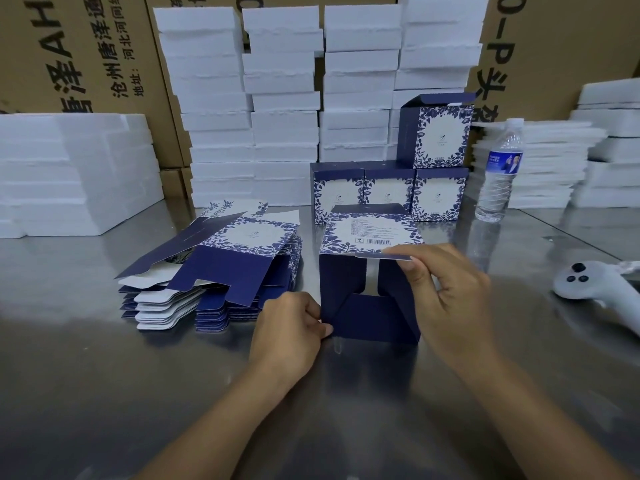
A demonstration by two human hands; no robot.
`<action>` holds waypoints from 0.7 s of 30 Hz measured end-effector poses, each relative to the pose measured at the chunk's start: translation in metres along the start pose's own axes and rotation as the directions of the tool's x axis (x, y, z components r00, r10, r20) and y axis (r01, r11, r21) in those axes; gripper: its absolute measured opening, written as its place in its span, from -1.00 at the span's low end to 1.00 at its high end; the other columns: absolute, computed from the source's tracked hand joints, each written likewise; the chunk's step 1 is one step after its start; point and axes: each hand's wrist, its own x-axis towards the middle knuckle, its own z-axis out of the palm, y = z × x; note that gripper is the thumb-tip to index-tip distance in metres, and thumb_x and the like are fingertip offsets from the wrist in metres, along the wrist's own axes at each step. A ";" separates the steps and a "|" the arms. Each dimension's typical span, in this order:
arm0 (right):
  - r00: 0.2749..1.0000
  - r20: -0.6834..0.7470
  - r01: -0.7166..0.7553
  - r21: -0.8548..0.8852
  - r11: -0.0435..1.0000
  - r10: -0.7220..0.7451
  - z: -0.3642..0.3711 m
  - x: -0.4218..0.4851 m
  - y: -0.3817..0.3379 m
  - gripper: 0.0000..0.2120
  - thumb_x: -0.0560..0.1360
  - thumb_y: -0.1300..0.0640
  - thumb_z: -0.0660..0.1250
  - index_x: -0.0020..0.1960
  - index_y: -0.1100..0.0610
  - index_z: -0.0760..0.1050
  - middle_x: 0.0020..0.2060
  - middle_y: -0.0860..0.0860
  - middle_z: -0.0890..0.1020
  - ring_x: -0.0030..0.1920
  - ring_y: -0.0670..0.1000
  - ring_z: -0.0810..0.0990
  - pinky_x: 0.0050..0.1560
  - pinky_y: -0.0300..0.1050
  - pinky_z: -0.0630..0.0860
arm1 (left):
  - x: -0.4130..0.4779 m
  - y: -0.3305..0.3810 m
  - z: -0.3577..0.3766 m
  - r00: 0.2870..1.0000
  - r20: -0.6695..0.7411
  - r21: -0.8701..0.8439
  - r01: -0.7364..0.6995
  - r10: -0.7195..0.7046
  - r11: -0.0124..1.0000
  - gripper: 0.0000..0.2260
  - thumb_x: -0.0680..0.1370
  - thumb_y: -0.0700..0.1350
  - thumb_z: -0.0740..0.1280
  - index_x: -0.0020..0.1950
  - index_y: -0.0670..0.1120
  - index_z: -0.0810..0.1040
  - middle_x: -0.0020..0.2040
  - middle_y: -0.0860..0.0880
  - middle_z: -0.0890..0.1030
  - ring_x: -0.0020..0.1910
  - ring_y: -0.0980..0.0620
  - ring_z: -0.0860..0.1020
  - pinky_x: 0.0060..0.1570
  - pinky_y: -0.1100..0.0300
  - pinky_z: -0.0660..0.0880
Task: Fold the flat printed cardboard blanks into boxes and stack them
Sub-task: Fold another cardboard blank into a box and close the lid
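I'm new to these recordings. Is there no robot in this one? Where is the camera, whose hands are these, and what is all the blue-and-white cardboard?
There is no robot here. A person works with bare hands, and the single camera sits on their head, looking forward and down, so the arms coming in from the bottom are the wearer's own. The left hand pinches the lower left corner of a half-folded box on the metal table. The right hand pinches its upper edge, by the barcode panel. To the left lies a pile of flat blanks. Behind stand four finished boxes, three in a row and one on top. A water bottle and a white controller are on the right, with foam blocks stacked at the back.
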 end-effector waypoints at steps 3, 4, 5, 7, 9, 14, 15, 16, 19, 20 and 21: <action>1.000 -0.003 -0.015 0.008 1.000 0.015 0.000 -0.001 0.001 -0.72 0.55 0.07 0.19 -0.05 0.13 0.66 -0.15 -0.21 0.59 -0.13 -0.13 0.54 -0.10 -0.30 0.43 | 0.001 -0.001 0.000 1.000 0.005 -0.012 0.001 -0.001 1.000 -0.69 0.39 -0.15 0.52 -0.39 0.06 0.43 -0.35 0.07 0.59 -0.30 0.13 0.56 -0.33 0.27 0.43; 1.000 -0.006 -0.020 0.010 1.000 0.020 0.000 -0.001 0.001 -0.72 0.55 0.07 0.19 -0.05 0.13 0.66 -0.15 -0.21 0.59 -0.13 -0.12 0.54 -0.11 -0.30 0.43 | 0.001 -0.001 0.000 1.000 0.014 -0.014 -0.006 0.006 1.000 -0.69 0.40 -0.15 0.52 -0.39 0.06 0.43 -0.37 0.09 0.59 -0.31 0.17 0.55 -0.35 0.30 0.41; 1.000 -0.010 -0.025 0.011 1.000 0.025 0.001 -0.001 0.001 -0.72 0.55 0.07 0.19 -0.05 0.13 0.66 -0.15 -0.21 0.59 -0.14 -0.12 0.54 -0.11 -0.30 0.43 | 0.001 -0.002 -0.001 1.000 0.026 -0.016 -0.014 0.015 1.000 -0.69 0.40 -0.17 0.51 -0.39 0.06 0.43 -0.40 0.13 0.58 -0.33 0.24 0.53 -0.37 0.36 0.38; 0.999 -0.014 -0.039 0.017 0.999 0.039 0.000 -0.001 0.002 -0.72 0.55 0.06 0.19 -0.05 0.12 0.66 -0.16 -0.21 0.59 -0.14 -0.11 0.54 -0.12 -0.30 0.44 | 0.001 -0.003 -0.002 0.998 0.051 -0.013 -0.033 0.033 0.999 -0.70 0.41 -0.20 0.50 -0.37 0.07 0.44 -0.47 0.18 0.55 -0.40 0.33 0.49 -0.41 0.47 0.32; 0.998 -0.013 -0.053 0.023 0.998 0.054 0.000 -0.001 0.002 -0.72 0.55 0.05 0.19 -0.05 0.11 0.66 -0.17 -0.20 0.60 -0.14 -0.10 0.55 -0.13 -0.27 0.45 | 0.001 -0.003 -0.002 0.997 0.062 -0.008 -0.042 0.043 0.999 -0.70 0.42 -0.22 0.48 -0.36 0.07 0.44 -0.49 0.18 0.54 -0.40 0.34 0.49 -0.41 0.49 0.30; 0.998 -0.003 -0.058 0.026 0.998 0.058 -0.001 -0.001 0.001 -0.72 0.56 0.03 0.19 -0.04 0.10 0.65 -0.17 -0.21 0.59 -0.13 -0.12 0.55 -0.11 -0.31 0.44 | 0.001 -0.004 -0.002 0.995 0.058 -0.005 -0.081 0.081 0.997 -0.70 0.43 -0.19 0.48 -0.33 0.08 0.43 -0.47 0.18 0.54 -0.34 0.27 0.50 -0.34 0.36 0.37; 0.998 -0.001 -0.055 0.029 0.998 0.055 -0.002 -0.001 0.001 -0.72 0.56 0.02 0.19 -0.03 0.09 0.65 -0.16 -0.22 0.59 -0.12 -0.14 0.54 -0.09 -0.36 0.43 | 0.001 -0.004 -0.004 0.994 0.066 0.000 -0.091 0.091 0.996 -0.72 0.43 -0.17 0.49 -0.31 0.09 0.43 -0.45 0.19 0.55 -0.33 0.26 0.51 -0.32 0.33 0.40; 0.999 0.005 -0.050 0.034 0.998 0.050 -0.003 -0.001 0.001 -0.72 0.56 0.02 0.19 -0.02 0.09 0.64 -0.15 -0.24 0.58 -0.11 -0.15 0.54 -0.08 -0.39 0.42 | 0.001 -0.004 -0.006 0.992 0.081 0.010 -0.098 0.097 0.995 -0.76 0.42 -0.15 0.49 -0.25 0.10 0.46 -0.39 0.19 0.57 -0.29 0.23 0.53 -0.27 0.29 0.45; 0.996 0.074 -0.055 0.060 0.997 0.051 -0.005 -0.001 0.004 -0.82 0.53 0.11 0.28 0.02 0.12 0.63 -0.10 -0.17 0.60 -0.05 -0.08 0.58 0.01 -0.32 0.46 | 0.005 -0.005 -0.017 0.990 0.077 0.045 -0.121 0.118 0.992 -0.72 0.46 -0.21 0.41 0.11 0.04 0.50 -0.12 0.15 0.56 -0.14 0.07 0.53 -0.13 0.20 0.44; 0.993 0.107 -0.058 0.060 0.997 0.051 -0.006 -0.002 0.006 -0.85 0.48 0.22 0.35 0.03 0.14 0.63 -0.07 -0.14 0.60 -0.01 -0.04 0.59 0.06 -0.26 0.47 | 0.007 -0.005 -0.020 0.989 0.023 0.016 -0.143 0.143 0.990 -0.66 0.49 -0.28 0.33 0.21 0.01 0.47 -0.06 0.12 0.55 -0.11 0.04 0.52 -0.13 0.22 0.40; 0.989 0.137 -0.058 0.051 0.997 0.051 -0.006 -0.002 0.007 -0.78 0.41 0.31 0.39 0.04 0.16 0.62 -0.03 -0.11 0.61 0.03 -0.02 0.59 0.12 -0.25 0.46 | 0.009 -0.003 -0.023 0.985 -0.059 -0.047 -0.162 0.159 0.986 -0.62 0.50 -0.33 0.26 0.26 -0.01 0.45 -0.01 0.10 0.54 -0.08 0.02 0.53 -0.13 0.27 0.38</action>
